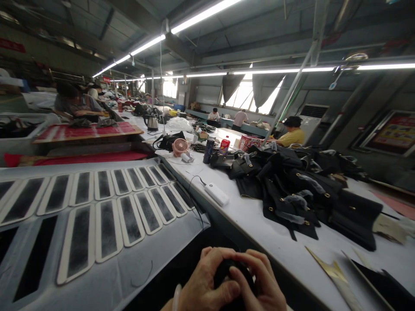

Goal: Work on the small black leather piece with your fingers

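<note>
Low in the head view, my left hand (207, 283) and my right hand (262, 280) come together around a dark rounded object (225, 270). Fingers of both hands curl over its top and the thumbs press on its near side, hiding most of it. A pale bangle (177, 297) circles my left wrist. To the left, rows of white-bordered panels with dark centres (108, 229) lie on a grey sheet (129, 287). A heap of black bags with gold fittings (292, 190) covers part of the white table (240, 220) on the right.
A white power strip (216, 194), pink fan (180, 147), dark cylinder (209, 150) and red-labelled bottle (225, 145) stand or lie on the table. Gold-coloured strips (333, 274) are at lower right. A person in yellow (293, 137) sits beyond the bags; other people work farther back.
</note>
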Demonstrator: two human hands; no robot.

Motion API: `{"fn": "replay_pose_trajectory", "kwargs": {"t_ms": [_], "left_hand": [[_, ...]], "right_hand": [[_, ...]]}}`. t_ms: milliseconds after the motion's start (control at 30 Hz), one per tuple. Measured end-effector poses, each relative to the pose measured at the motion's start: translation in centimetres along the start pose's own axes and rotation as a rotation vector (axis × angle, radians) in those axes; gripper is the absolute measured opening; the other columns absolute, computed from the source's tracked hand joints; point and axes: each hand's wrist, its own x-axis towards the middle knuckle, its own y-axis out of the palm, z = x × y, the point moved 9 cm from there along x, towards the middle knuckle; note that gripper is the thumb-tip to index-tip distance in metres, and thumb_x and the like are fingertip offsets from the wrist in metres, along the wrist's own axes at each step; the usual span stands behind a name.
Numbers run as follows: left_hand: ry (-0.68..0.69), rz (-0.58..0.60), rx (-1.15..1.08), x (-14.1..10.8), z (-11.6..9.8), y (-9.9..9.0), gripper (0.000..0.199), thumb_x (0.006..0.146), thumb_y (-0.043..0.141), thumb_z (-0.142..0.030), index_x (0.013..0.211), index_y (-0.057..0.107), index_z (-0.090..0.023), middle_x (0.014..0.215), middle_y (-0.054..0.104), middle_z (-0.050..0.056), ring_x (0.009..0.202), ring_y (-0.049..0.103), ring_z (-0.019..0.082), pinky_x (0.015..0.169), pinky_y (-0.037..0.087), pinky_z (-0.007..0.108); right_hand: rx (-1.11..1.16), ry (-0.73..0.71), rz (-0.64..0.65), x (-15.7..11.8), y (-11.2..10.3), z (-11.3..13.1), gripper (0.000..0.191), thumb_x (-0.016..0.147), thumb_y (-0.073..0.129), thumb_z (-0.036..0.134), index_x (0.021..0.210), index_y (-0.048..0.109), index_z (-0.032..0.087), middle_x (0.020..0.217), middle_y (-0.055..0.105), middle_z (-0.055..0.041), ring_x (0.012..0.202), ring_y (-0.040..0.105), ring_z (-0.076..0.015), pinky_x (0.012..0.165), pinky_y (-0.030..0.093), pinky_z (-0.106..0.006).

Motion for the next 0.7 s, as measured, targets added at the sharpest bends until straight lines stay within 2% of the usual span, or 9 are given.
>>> {"fn": "replay_pose_trajectory", "kwargs": {"t_ms": [100, 167, 267, 333, 400, 500, 600, 700], "left_hand": [[-0.022, 0.018, 0.030, -0.3, 0.5, 0.4, 0.048, 0.087, 0.056, -0.054, 0.128, 0.054, -0.028, 0.126, 0.056, 0.005, 0.119, 0.047, 0.026, 0.109, 0.032, 0.039], [-0.046, 0.000, 0.047, -0.7, 1.4, 0.4, 0.055, 0.089, 0.053, -0.055, 0.136, 0.046, -0.026, 0.138, 0.049, 0.006, 0.128, 0.043, 0.026, 0.112, 0.028, 0.038], [-0.065, -0.054, 0.030, -1.6, 3.1, 0.3, 0.065, 0.092, 0.047, -0.057, 0.146, 0.032, -0.024, 0.151, 0.035, 0.006, 0.138, 0.034, 0.024, 0.116, 0.024, 0.035], [-0.072, -0.093, 0.012, -2.3, 4.0, 0.3, 0.068, 0.093, 0.046, -0.059, 0.148, 0.029, -0.023, 0.153, 0.032, 0.005, 0.140, 0.030, 0.023, 0.117, 0.022, 0.034], [-0.081, -0.120, 0.005, -2.8, 4.7, 0.4, 0.068, 0.093, 0.046, -0.059, 0.148, 0.030, -0.024, 0.153, 0.033, 0.004, 0.140, 0.031, 0.023, 0.118, 0.023, 0.034], [-0.073, -0.160, 0.012, -3.3, 5.1, 0.7, 0.065, 0.093, 0.046, -0.058, 0.147, 0.033, -0.025, 0.151, 0.036, 0.003, 0.139, 0.034, 0.022, 0.117, 0.025, 0.033], [-0.070, -0.249, 0.046, -3.6, 5.2, 0.5, 0.060, 0.094, 0.046, -0.055, 0.145, 0.038, -0.023, 0.149, 0.039, 0.004, 0.138, 0.035, 0.022, 0.116, 0.028, 0.033], [-0.105, -0.339, 0.054, -3.7, 5.5, 0.1, 0.053, 0.095, 0.047, -0.050, 0.140, 0.046, -0.022, 0.144, 0.046, 0.004, 0.134, 0.042, 0.022, 0.114, 0.032, 0.032]], "right_hand": [[0.084, 0.167, -0.024, -0.2, 0.2, -1.8, 0.035, 0.077, 0.069, 0.056, 0.098, 0.070, 0.028, 0.115, 0.060, -0.0004, 0.107, 0.054, -0.0194, 0.082, 0.040, -0.023], [0.161, 0.275, -0.010, -0.6, 0.8, -3.0, 0.041, 0.077, 0.067, 0.060, 0.099, 0.071, 0.026, 0.118, 0.062, -0.0022, 0.116, 0.052, -0.0214, 0.091, 0.040, -0.023], [0.342, 0.425, 0.005, -1.8, 1.8, -4.8, 0.048, 0.077, 0.066, 0.063, 0.103, 0.071, 0.023, 0.126, 0.061, -0.0046, 0.124, 0.049, -0.0240, 0.105, 0.036, -0.026], [0.474, 0.515, -0.050, -2.9, 1.8, -6.2, 0.053, 0.074, 0.071, 0.061, 0.111, 0.068, 0.022, 0.131, 0.058, -0.0058, 0.127, 0.048, -0.0263, 0.105, 0.040, -0.030], [0.541, 0.604, -0.144, -4.2, 1.3, -7.8, 0.059, 0.071, 0.075, 0.057, 0.117, 0.065, 0.021, 0.125, 0.062, -0.0074, 0.122, 0.053, -0.0292, 0.097, 0.050, -0.034], [0.473, 0.685, -0.233, -5.8, 0.3, -9.8, 0.062, 0.068, 0.078, 0.055, 0.118, 0.066, 0.021, 0.111, 0.068, -0.0069, 0.107, 0.062, -0.0299, 0.079, 0.059, -0.031], [0.431, 0.668, -0.213, -6.0, 0.2, -10.4, 0.062, 0.066, 0.080, 0.054, 0.117, 0.067, 0.022, 0.104, 0.069, -0.0045, 0.094, 0.067, -0.0257, 0.072, 0.059, -0.027], [0.526, 0.683, -0.210, -6.0, 1.0, -10.6, 0.063, 0.066, 0.081, 0.052, 0.120, 0.065, 0.024, 0.093, 0.067, -0.0001, 0.085, 0.066, -0.0184, 0.072, 0.057, -0.019]]}}
